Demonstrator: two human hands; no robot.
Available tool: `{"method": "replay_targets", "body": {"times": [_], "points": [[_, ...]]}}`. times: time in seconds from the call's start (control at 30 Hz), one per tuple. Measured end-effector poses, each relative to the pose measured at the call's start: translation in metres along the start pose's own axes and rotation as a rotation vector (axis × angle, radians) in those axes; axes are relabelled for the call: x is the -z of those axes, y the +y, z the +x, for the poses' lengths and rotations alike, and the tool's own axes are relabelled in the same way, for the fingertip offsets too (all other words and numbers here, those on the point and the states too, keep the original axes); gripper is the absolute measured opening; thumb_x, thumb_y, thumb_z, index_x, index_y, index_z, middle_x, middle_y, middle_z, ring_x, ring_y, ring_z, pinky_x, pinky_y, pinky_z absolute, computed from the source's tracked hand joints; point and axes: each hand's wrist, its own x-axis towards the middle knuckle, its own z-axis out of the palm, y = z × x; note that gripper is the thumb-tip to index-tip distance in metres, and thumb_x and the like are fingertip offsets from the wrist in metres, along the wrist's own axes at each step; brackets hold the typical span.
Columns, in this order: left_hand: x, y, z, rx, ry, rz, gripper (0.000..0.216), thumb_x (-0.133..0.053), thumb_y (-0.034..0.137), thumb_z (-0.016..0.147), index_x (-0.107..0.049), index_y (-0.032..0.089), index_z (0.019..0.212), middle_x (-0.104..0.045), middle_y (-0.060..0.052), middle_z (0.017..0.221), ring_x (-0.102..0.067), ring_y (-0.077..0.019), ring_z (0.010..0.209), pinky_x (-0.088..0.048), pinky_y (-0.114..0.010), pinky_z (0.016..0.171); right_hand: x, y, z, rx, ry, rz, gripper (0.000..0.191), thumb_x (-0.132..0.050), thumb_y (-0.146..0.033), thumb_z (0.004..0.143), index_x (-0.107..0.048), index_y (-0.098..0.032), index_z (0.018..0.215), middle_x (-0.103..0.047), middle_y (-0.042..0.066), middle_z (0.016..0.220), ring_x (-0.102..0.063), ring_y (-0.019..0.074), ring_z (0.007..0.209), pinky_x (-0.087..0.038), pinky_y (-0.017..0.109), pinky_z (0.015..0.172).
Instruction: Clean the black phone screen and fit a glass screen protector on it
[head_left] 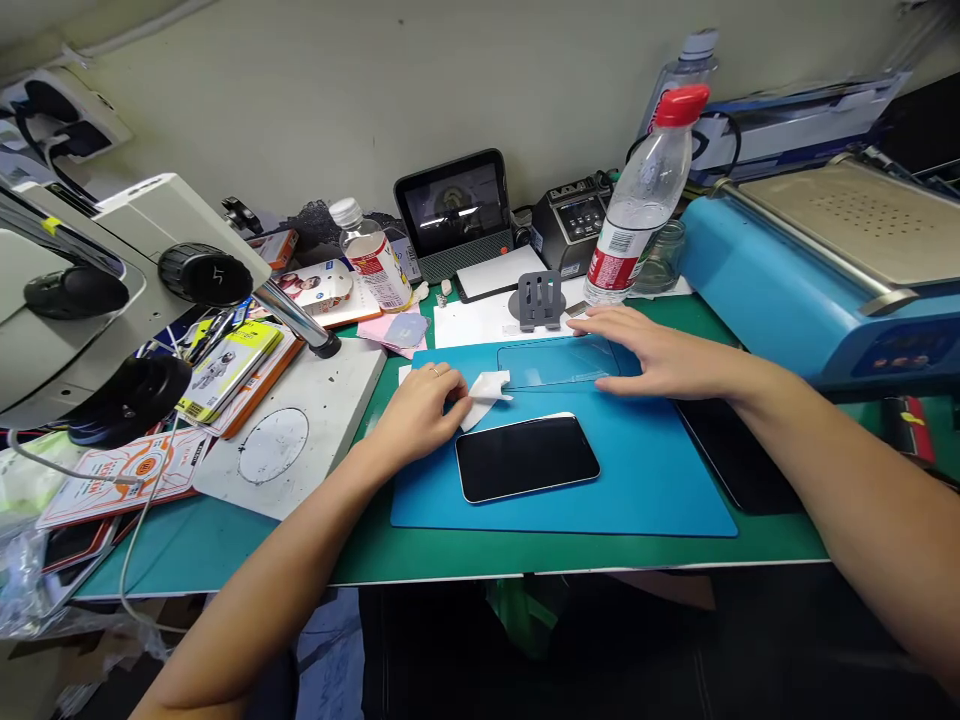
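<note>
My left hand (424,412) is closed at the left side of the blue mat (630,490), with a crumpled white tissue (489,388) sticking out from between its thumb and fingers. My right hand (637,352) reaches over the right end of a clear glass screen protector with a dark border (559,362), thumb and fingers apart; whether it touches the glass I cannot tell. A phone (527,458) with a black screen and light frame lies on the mat, below both hands.
A red-capped water bottle (637,205) and a grey phone stand (538,300) stand behind the mat. A blue machine (787,290) is at right. Another dark phone (739,460) lies under my right forearm. A microscope (135,290) with its white base (330,400) fills the left.
</note>
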Motion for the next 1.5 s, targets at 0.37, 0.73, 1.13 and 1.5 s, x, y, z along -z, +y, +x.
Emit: {"method": "replay_targets", "body": {"times": [0.37, 0.73, 1.13, 1.5], "points": [[0.004, -0.005, -0.014, -0.014, 0.277, -0.205, 0.006, -0.055, 0.026, 0.104, -0.057, 0.022, 0.101, -0.071, -0.002, 0.091, -0.066, -0.0158, 0.08, -0.052, -0.028, 0.07, -0.018, -0.022, 0.009, 0.064, 0.055, 0.038, 0.092, -0.067, -0.071, 0.086, -0.044, -0.029, 0.165, -0.041, 0.014, 0.173, -0.031, 0.0472, 0.161, -0.031, 0.075, 0.125], [-0.01, -0.01, -0.02, -0.141, 0.404, -0.203, 0.023, -0.062, 0.017, 0.099, -0.06, 0.022, 0.122, -0.069, -0.002, 0.094, -0.065, -0.0179, 0.086, -0.053, -0.033, 0.08, -0.019, -0.013, 0.006, 0.144, 0.172, -0.053, 0.075, -0.066, -0.059, 0.093, -0.046, -0.039, 0.162, -0.046, 0.01, 0.169, -0.039, 0.0462, 0.156, -0.035, 0.074, 0.123], [0.007, 0.01, -0.028, -0.255, 0.588, -0.382, 0.026, -0.063, 0.012, 0.1, -0.067, 0.031, 0.118, -0.071, -0.001, 0.103, -0.068, -0.0179, 0.094, -0.06, -0.036, 0.084, -0.025, -0.016, 0.008, 0.162, 0.199, -0.004, 0.07, -0.064, -0.062, 0.093, -0.053, -0.039, 0.158, -0.049, 0.009, 0.167, -0.043, 0.0442, 0.155, -0.039, 0.066, 0.125], [0.014, 0.019, -0.071, 0.131, 0.265, -0.484, 0.026, -0.076, 0.022, 0.093, -0.071, 0.027, 0.118, -0.076, -0.001, 0.104, -0.068, -0.0133, 0.073, -0.056, -0.025, 0.058, -0.025, -0.021, 0.008, 0.194, 0.187, -0.017, 0.077, -0.058, -0.069, 0.096, -0.054, -0.022, 0.158, -0.047, 0.018, 0.168, -0.034, 0.0432, 0.16, -0.028, 0.065, 0.129]]}}
